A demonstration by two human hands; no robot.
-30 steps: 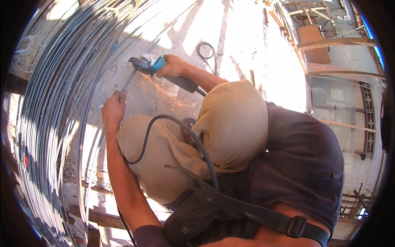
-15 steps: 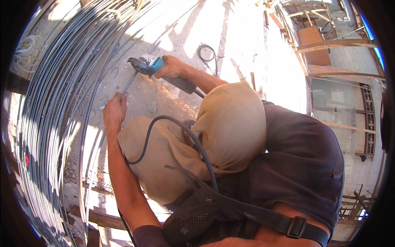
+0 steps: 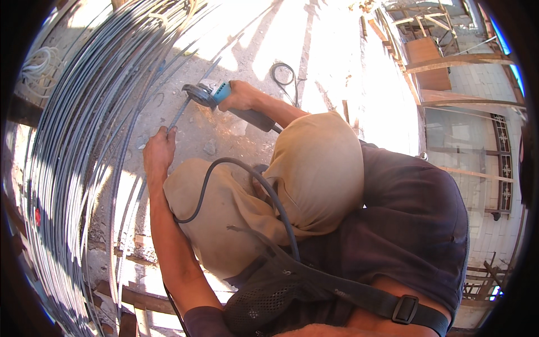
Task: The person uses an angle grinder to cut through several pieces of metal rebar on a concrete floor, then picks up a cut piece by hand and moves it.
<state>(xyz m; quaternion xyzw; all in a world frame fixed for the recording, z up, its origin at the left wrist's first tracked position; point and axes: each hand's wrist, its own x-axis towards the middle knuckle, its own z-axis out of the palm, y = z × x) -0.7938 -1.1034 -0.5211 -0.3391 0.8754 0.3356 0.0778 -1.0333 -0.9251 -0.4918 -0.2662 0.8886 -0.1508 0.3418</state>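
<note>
My right hand (image 3: 240,96) is wrapped round a blue and black angle grinder (image 3: 220,92). The grinder's disc and dark guard are at a steel bar (image 3: 178,115) low over the ground; whether the disc touches the bar I cannot tell. My left hand (image 3: 159,147) grips the near end of that bar, to the left of my knees. Farther out, past the grinder, a length of bar (image 3: 212,68) lies in line with it. A black cord (image 3: 250,170) loops across my tan-trousered knees.
Long steel bars (image 3: 73,140) lie in a thick bundle along the left. Pale coiled line (image 3: 42,67) sits beyond them. A dark cable loop (image 3: 284,78) rests on the sunlit ground ahead. Timber poles (image 3: 457,62) and a tiled wall (image 3: 466,132) stand at the right.
The grinder and my right hand have moved slightly right and nearer. The bright spark stream has faded to a faint trace. My left hand has shifted slightly right, still on the bar.
</note>
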